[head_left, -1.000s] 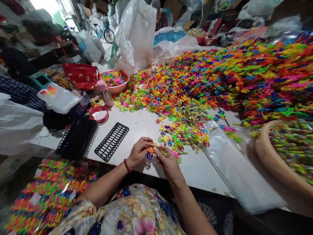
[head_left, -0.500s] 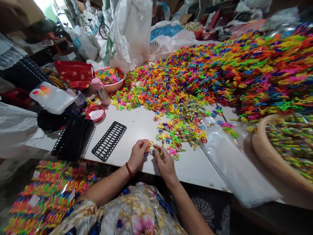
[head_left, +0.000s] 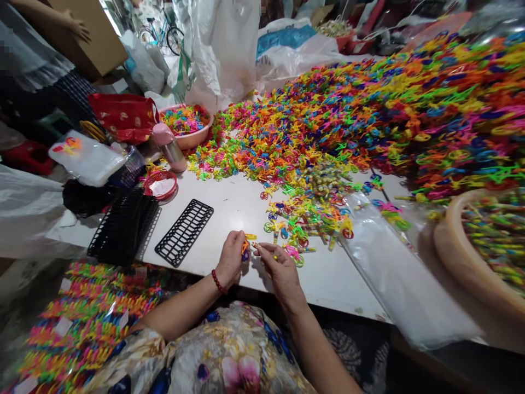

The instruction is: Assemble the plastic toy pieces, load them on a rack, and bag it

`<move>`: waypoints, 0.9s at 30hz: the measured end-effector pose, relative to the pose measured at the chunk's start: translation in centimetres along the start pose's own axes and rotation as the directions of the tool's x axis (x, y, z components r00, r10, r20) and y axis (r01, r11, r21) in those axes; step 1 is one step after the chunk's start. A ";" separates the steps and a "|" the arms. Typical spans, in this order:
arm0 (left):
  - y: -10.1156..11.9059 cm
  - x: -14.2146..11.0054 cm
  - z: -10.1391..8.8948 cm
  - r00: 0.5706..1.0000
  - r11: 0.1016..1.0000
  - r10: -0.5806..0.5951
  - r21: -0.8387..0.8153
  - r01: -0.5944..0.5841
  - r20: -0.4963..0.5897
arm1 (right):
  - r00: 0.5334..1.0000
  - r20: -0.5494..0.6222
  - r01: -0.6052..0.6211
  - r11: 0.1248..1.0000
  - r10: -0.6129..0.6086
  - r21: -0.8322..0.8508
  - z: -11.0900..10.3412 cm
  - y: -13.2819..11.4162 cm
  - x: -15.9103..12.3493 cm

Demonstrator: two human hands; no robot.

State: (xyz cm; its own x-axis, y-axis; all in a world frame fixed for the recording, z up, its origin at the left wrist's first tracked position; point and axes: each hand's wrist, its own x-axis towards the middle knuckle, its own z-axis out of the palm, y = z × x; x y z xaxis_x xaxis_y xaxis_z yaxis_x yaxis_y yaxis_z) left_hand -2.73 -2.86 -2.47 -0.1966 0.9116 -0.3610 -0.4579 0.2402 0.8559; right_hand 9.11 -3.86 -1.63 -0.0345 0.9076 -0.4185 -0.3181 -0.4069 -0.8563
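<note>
Near the table's front edge, my left hand (head_left: 231, 257) is closed on a small plastic toy bicycle (head_left: 246, 250), orange with a yellow and a blue wheel. To its right, my right hand (head_left: 282, 269) pinches a thin patterned stick (head_left: 256, 245), its tip pointing at the toy. A small gap separates the stick from the toy. My fingers cover most of the stick. Just beyond my right hand lie loose toy bicycles and similar sticks (head_left: 301, 232). A black plastic grid tray (head_left: 184, 232) lies flat to the left of my left hand.
A large heap of colourful toy bicycles (head_left: 328, 115) covers the back and right. Clear plastic bags (head_left: 406, 279) and a tub of sticks (head_left: 451, 230) stand right. Stacked black trays (head_left: 123, 224), a red basket (head_left: 174, 191) and a pink-lidded bottle (head_left: 170, 148) are left.
My right hand has moved slightly right, away from the toy bicycle in my left hand. At the upper left, another person's hand and a cardboard box have come further into view.
</note>
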 end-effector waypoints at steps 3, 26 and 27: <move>-0.4 0.1 -0.2 0.999 0.997 0.043 0.059 -0.043 -0.001 | 1.000 0.004 0.014 1.000 -0.014 -0.009 0.0 0.1 -0.1; -0.2 0.6 -0.7 0.993 0.972 -0.070 0.231 0.047 0.091 | 0.894 0.171 0.447 0.813 -0.413 -0.374 -1.1 0.7 -0.1; -0.3 0.7 -0.8 0.994 0.972 -0.069 0.228 0.048 0.086 | 0.880 0.188 0.475 0.790 -0.437 -0.387 -1.0 0.8 -0.2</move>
State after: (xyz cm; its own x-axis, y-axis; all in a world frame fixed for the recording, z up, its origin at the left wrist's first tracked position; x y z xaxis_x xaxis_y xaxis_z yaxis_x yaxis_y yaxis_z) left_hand -3.42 -2.50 -3.25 -0.0888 0.9182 -0.3860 -0.2567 0.3533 0.8996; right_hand 9.83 -4.43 -2.53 -0.0698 0.9956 0.0631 0.0987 0.0698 -0.9927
